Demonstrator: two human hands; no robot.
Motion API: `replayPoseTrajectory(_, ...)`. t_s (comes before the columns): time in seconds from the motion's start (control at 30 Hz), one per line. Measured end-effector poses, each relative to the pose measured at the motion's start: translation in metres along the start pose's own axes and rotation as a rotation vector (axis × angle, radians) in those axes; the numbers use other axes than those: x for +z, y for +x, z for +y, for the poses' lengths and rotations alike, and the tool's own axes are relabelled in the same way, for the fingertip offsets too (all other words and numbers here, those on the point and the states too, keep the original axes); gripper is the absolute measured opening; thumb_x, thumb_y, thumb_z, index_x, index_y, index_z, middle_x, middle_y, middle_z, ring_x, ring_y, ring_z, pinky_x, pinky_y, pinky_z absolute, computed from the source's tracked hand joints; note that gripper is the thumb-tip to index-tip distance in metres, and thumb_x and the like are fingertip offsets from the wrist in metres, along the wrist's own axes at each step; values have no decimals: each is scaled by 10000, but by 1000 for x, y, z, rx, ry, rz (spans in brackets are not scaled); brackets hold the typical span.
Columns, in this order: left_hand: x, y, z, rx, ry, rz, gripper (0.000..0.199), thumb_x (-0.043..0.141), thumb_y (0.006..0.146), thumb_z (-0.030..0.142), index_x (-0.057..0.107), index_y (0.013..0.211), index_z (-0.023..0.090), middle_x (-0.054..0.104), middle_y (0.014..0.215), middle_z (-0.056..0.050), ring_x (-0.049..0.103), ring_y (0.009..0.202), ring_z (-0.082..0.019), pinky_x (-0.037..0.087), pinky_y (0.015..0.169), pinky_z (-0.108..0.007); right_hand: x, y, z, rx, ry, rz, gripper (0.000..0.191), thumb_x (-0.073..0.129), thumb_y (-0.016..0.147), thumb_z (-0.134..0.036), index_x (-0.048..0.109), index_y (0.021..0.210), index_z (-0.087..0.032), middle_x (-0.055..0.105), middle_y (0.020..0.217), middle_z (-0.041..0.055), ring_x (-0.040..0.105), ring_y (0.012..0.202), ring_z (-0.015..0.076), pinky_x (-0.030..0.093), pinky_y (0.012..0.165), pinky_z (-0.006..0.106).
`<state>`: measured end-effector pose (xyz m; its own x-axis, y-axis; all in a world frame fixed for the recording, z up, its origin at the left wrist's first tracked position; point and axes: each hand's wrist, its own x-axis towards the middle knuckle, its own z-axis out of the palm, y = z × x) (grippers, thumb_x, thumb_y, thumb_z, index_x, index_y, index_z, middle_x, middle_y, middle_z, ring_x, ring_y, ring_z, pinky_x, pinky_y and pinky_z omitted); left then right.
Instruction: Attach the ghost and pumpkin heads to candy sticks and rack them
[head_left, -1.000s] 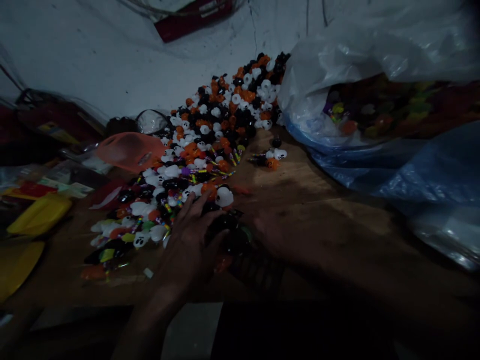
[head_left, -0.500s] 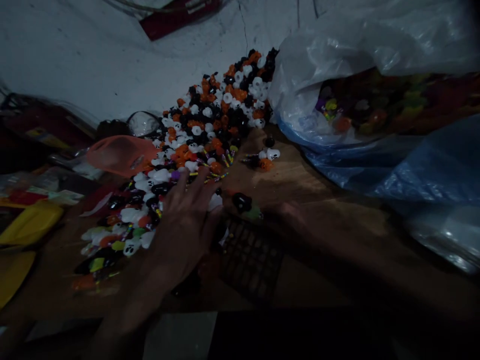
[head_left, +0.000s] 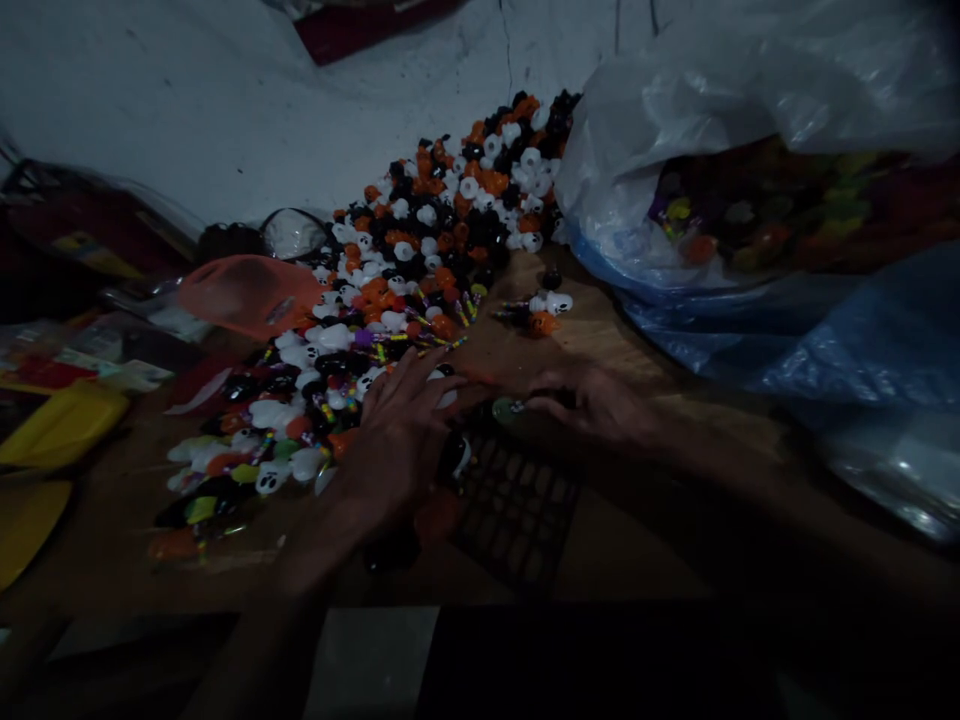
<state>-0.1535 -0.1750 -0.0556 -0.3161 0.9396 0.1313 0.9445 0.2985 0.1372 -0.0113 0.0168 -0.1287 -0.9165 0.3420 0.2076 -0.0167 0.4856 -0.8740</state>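
My left hand (head_left: 394,430) lies palm down at the right edge of a pile of small plastic Halloween figures (head_left: 300,410), fingers stretched out and a little apart. A white figure (head_left: 444,390) shows by its fingertips. My right hand (head_left: 600,402) is at the right, thumb and fingers curled together in a pinch around something dark that I cannot make out. A green piece (head_left: 508,410) is right at its fingertips. Below, between the hands, lies a dark grid-like tray (head_left: 517,510), with a black-and-white figure (head_left: 456,457) at its left edge.
A tall heap of orange, black and white figures (head_left: 450,210) leans toward the wall. On the right stands a big plastic bag (head_left: 622,190) with colourful pieces inside. Some figures (head_left: 551,303) lie apart on the wooden table (head_left: 600,340). An orange bag (head_left: 247,295) and yellow pieces (head_left: 67,425) are at left.
My right hand has come up and its fingers now show closed by the green piece. My left hand has drawn slightly back from the pile. The view has shifted a little.
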Motion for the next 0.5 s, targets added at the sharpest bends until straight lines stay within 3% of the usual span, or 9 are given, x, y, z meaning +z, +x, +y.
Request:
replayPoseTrajectory(0.2, 3, -3, -2, -22, 17, 17, 442, 290, 882, 174, 473, 1282, 211, 308, 1482, -44, 153, 1406, -244, 186, 1118, -497, 1, 25, -36, 91, 138, -117, 253, 570, 842, -340, 682, 1010, -188, 685, 805, 12, 596, 651, 122, 417, 547, 217)
replayPoseTrajectory(0.33, 1, -4, -4, 28, -9, 14, 446, 276, 901, 198, 431, 1317, 228, 277, 1497, -29, 137, 1410, -232, 185, 1122, -506, 19, 34, -47, -62, -19, -94, 254, 553, 861, -298, 680, 1063, -211, 695, 880, 18, 601, 692, 129, 441, 638, 241)
replayPoseTrajectory(0.5, -5, -2, -6, -8, -82, -40, 408, 273, 938, 279, 463, 1294, 225, 278, 1496, -21, 140, 1410, -219, 179, 1140, -473, 35, 35, -43, -164, -18, -217, 227, 526, 881, -198, 654, 1065, -164, 678, 986, 40, 613, 839, 143, 461, 759, 256)
